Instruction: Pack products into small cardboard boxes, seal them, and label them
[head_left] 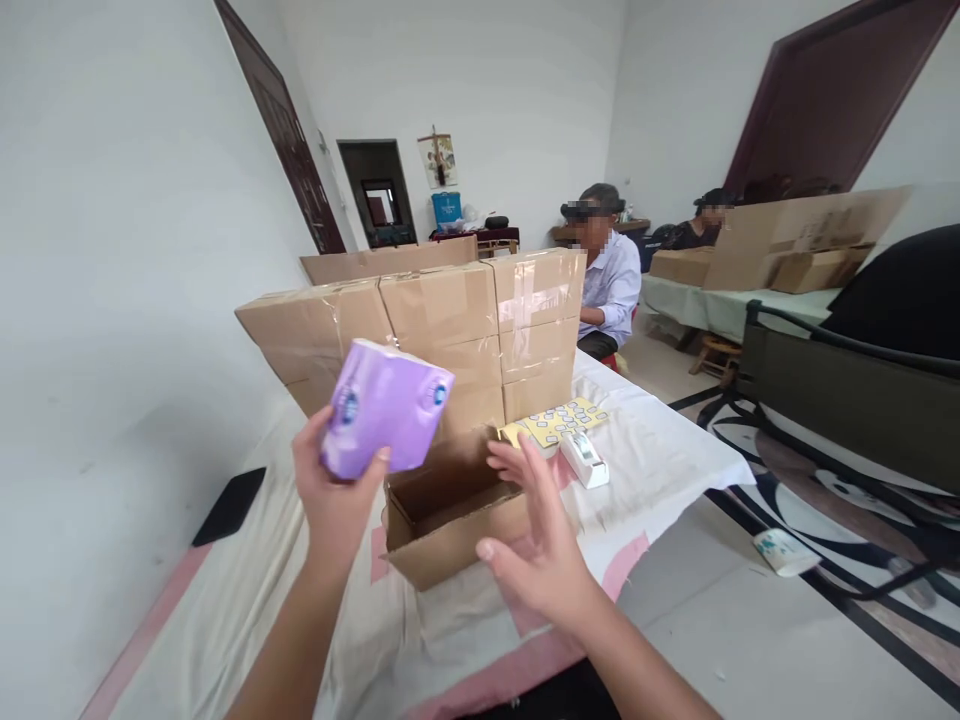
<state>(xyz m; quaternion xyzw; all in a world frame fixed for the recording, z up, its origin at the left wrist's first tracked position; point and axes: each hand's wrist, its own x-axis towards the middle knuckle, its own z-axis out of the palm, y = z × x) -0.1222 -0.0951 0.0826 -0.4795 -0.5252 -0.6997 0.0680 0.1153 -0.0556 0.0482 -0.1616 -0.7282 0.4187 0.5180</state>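
Note:
My left hand [334, 500] grips a purple plastic-wrapped tissue pack [390, 405], tilted and held up in the air. Below and to the right of the pack is a cardboard box [439, 565] with its top open and its inside showing bare brown walls. My right hand [536, 540] is at the box's right end, fingers spread and holding nothing; whether it touches the box I cannot tell. Just past that hand lie a white tape dispenser [589, 462] and a yellow sheet with a printed pattern [566, 420].
A wall of taped cartons [442, 320] stands behind the box. The table has a white cloth [660, 440]; a black flat object [229, 507] lies at left. A person [615, 280] sits beyond. A paper cup [784, 552] is on the floor at right.

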